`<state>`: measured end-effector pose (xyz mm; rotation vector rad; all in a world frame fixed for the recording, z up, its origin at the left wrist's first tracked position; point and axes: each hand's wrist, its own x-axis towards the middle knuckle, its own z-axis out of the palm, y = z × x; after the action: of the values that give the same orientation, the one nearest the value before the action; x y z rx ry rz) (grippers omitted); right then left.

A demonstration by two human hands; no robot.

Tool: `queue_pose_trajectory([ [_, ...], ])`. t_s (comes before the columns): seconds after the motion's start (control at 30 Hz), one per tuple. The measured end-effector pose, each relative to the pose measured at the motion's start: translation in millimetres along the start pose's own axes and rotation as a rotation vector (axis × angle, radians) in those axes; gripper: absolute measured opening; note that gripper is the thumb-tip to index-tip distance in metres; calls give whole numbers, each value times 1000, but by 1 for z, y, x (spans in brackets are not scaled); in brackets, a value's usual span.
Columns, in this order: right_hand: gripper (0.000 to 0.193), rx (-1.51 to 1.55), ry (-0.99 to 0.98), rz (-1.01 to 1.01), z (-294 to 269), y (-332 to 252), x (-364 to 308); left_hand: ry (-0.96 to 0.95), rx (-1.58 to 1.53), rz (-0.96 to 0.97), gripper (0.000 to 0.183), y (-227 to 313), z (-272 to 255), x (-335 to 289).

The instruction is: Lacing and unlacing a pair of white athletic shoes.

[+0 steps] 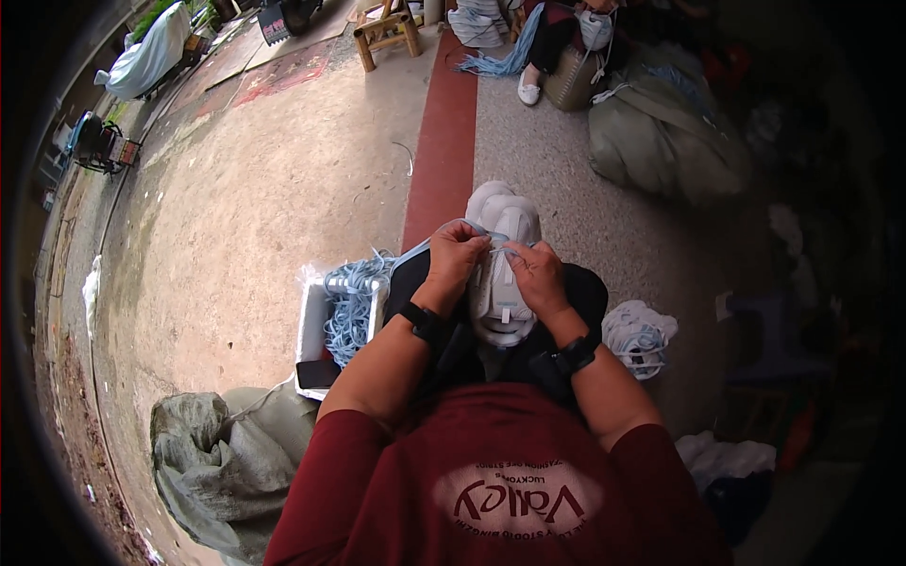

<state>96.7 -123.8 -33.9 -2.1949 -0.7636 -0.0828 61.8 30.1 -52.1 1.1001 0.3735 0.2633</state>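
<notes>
A white shoe rests on my lap, its heel end toward me and its toe pointing away. My left hand pinches a light blue shoelace at the shoe's left side, near the front of the lacing. On the other side my right hand has its thumb and fingers closed at the lacing, where a bit of the blue lace shows. From my left hand the lace trails down toward a white foam box holding a tangle of blue laces.
A dark phone lies on the box's near corner. Beside my right knee sits a white bundle with blue laces. A grey-green sack slumps at the lower left, another sack at the far right, by a seated person. A bamboo stool stands farther off.
</notes>
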Motion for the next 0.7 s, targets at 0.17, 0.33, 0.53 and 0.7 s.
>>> queue_pose_trajectory([
  [0.17, 25, -6, -1, 15, 0, -3, 3, -18, 33, 58, 12, -4, -2, 2],
  [0.33, 29, 26, -2, 26, 1, 3, 2, 0, 129, 108, 11, -7, 0, 2],
  [0.53, 29, 11, -22, 19, 1, 5, 2, 62, 564, 372, 10, -9, 4, 0],
  [0.7, 17, 372, 58, 86, 2, 15, 3, 17, 725, 460, 8, -11, 2, -4],
])
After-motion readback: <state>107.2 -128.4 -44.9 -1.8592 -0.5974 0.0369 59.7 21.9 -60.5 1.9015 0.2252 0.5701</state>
